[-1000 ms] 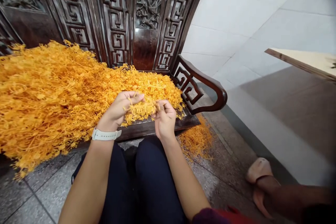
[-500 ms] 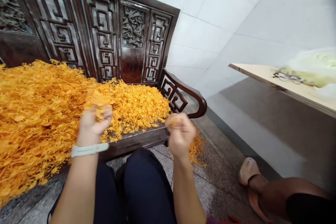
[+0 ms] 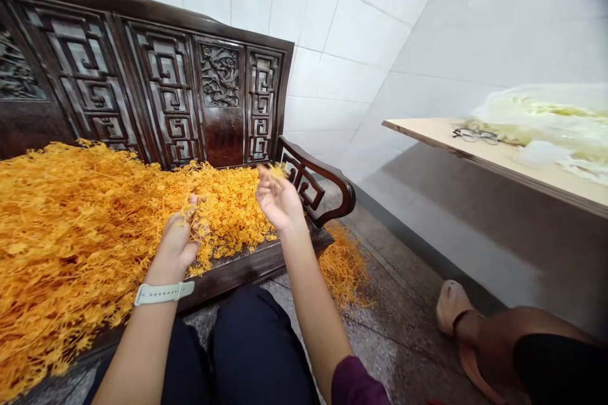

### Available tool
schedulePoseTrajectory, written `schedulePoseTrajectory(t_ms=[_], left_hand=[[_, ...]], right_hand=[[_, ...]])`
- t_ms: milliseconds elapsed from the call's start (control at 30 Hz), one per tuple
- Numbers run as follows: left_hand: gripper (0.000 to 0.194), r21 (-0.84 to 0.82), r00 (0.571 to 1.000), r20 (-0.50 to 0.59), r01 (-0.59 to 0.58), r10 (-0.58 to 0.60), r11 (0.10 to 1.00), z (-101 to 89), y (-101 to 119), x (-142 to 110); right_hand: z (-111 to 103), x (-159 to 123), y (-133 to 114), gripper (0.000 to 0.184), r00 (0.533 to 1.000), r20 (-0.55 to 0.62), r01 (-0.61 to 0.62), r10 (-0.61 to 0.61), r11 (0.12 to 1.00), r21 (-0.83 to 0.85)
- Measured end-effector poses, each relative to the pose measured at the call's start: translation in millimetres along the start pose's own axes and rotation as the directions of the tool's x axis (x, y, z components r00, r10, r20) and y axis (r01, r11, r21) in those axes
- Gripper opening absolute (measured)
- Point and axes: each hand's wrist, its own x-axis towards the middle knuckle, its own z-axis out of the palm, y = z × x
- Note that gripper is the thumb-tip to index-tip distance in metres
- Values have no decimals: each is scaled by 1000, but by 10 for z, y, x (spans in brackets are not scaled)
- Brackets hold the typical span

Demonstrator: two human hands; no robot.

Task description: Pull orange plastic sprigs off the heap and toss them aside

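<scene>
A large heap of orange-yellow dried sprigs (image 3: 71, 215) covers the seat of a dark carved wooden bench (image 3: 221, 107). My left hand (image 3: 178, 240) is low over the heap, its fingers curled around a tuft of the sprigs. My right hand (image 3: 280, 199) is raised above the seat near the armrest, its fingers partly spread. A small tuft of orange sprigs (image 3: 275, 170) sits at its fingertips. The two hands are apart.
Spilled sprigs (image 3: 344, 269) lie on the speckled stone floor beside the bench. To the right, a plywood board (image 3: 427, 136) holds eyeglasses (image 3: 475, 135) and a plastic-covered pale green mass (image 3: 536, 126). Another person's leg (image 3: 532, 348) and pink sandal (image 3: 453, 310) are at the lower right.
My hands have moved apart and upward, and my right hand has loosened from a closed pinch. The view has swung, shifting the bench left and bringing the board with the eyeglasses into view.
</scene>
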Motion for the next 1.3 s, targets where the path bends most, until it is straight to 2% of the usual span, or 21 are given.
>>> schedulePoseTrajectory(t_ms=[33, 67, 100, 133, 167, 200, 300, 367, 467, 533, 600, 667, 767, 833, 933, 1033, 1200, 1300], left_hand=[[26, 62, 1000, 4, -21, 21, 998, -20, -8, 3], [26, 115, 999, 32, -43, 40, 992, -36, -15, 1], [27, 154, 995, 77, -67, 56, 986, -44, -24, -7], [30, 186, 989, 129, -99, 76, 978, -42, -36, -23], [34, 214, 978, 185, -137, 98, 967, -28, -53, -47], [37, 240, 965, 235, -172, 114, 955, -5, -76, -78], [43, 315, 940, 321, -225, 119, 922, 89, -161, -182], [44, 350, 908, 400, -281, 129, 894, 136, -204, -239], [46, 370, 812, 543, -462, 216, 806, 140, -202, -282], [46, 386, 772, 572, -552, 278, 739, 101, -163, -279], [47, 413, 782, 531, -576, 327, 705, 48, -123, -254], [47, 425, 810, 446, -565, 379, 707, 3, -101, -218], [47, 370, 844, 321, -530, 430, 763, -16, -95, -188], [46, 302, 860, 309, -495, 407, 815, 6, -92, -207], [45, 240, 875, 370, -415, 313, 877, 61, -90, -275], [44, 236, 890, 373, -364, 262, 901, 99, -139, -322], [40, 319, 882, 371, -414, 290, 853, 196, -346, -355], [34, 358, 864, 388, -462, 321, 812, 273, -333, -512]], right_hand=[[41, -21, 46, 43, 990, -90, -89, 110, 972, 218], [73, -86, 64, 33, 960, -133, -164, 248, 876, 454], [102, -182, 60, 23, 921, -121, -212, 371, 735, 644], [130, -294, 41, 17, 890, -78, -240, 449, 607, 757], [162, -407, 18, 18, 877, -39, -262, 479, 545, 796], [199, -509, -3, 19, 871, -29, -279, 490, 542, 793], [342, -687, -7, 18, 841, -148, -313, 520, 691, 651], [445, -717, 33, 20, 821, -225, -334, 524, 761, 556], [561, -727, 93, 21, 859, -168, -339, 484, 783, 521], [599, -744, 110, 18, 878, -126, -336, 461, 784, 522], [614, -769, 110, 17, 875, -160, -326, 457, 800, 503], [620, -797, 103, 16, 875, -211, -303, 435, 833, 463], [632, -827, 95, 15, 898, -268, -221, 348, 885, 409], [636, -832, 99, 14, 893, -313, -181, 323, 895, 409], [624, -810, 122, 16, 842, -400, -167, 361, 881, 442], [600, -773, 164, 22, 779, -468, -162, 417, 856, 492], [620, -701, 317, 31, 702, -538, -112, 467, 819, 563], [529, -565, 473, 30, 669, -586, -85, 458, 830, 552]])
